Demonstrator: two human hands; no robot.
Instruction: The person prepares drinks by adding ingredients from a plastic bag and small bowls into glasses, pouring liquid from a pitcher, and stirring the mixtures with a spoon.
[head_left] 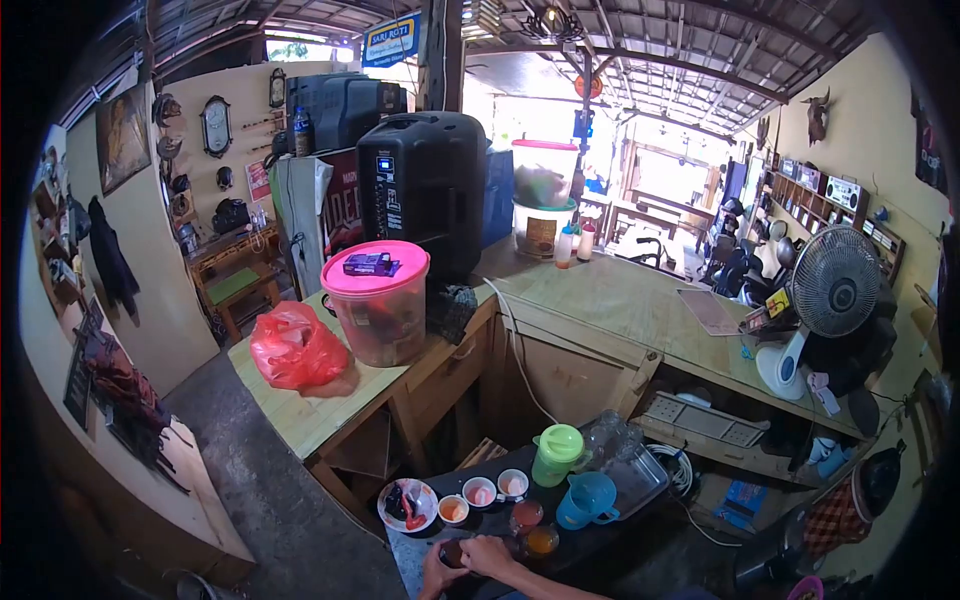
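Dark brown liquid fills a small cup [452,553] that is gripped at the bottom edge of the head view, on a low dark surface [600,545]. The cup is enclosed from the left by the left hand [437,570], its fingers wrapped around the cup wall. The right hand [488,555] is laid beside and partly over the cup, fingers curled narrow; whether it also bears on the cup cannot be told. Just behind the hands, two glasses are set: one with red liquid [527,514] and one with orange liquid [541,541], touching or nearly touching. Further back, three small white bowls [481,492] are ranged in a row, and a white plate [407,504] with red and dark pieces is placed at their left. A green-lidded jug [557,454] and a blue jug [587,498] are stood to the right of the bowls, with a clear tray [640,480] beside them. On the raised wooden surface [300,400] behind, a pink-lidded clear tub [377,300] is positioned next to a red plastic bag [295,347], with a black loudspeaker [423,190] behind the tub. A white fan [830,290] is mounted at the far right of the long wooden counter.
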